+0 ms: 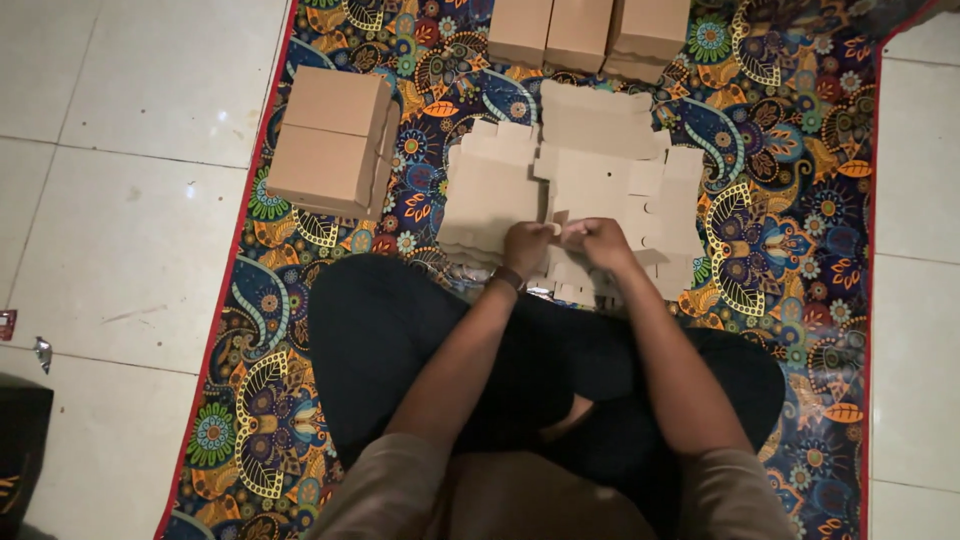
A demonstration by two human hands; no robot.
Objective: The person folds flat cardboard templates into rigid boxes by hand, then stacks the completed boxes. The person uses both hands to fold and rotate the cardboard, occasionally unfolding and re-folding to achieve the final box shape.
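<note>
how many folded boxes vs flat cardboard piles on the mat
Folded brown boxes: 5, namely 2 stacked at the left and 3 along the top edge
Piles of flat cardboard blanks: 2
Total: 7

Mat (pixel 790 230): multicolour floral/paisley print, dark blue ground w/ orange, yellow, green, red edge. Flat cardboard blanks (pixel 600 170), centre: plain light brown. Folded boxes (pixel 330 140), upper left & top: same brown. Floor tiles (pixel 120 200), left & right edges: off-white. Trousers (pixel 400 340), lower centre: black. Shirt (pixel 520 500), bottom: tan.
</note>
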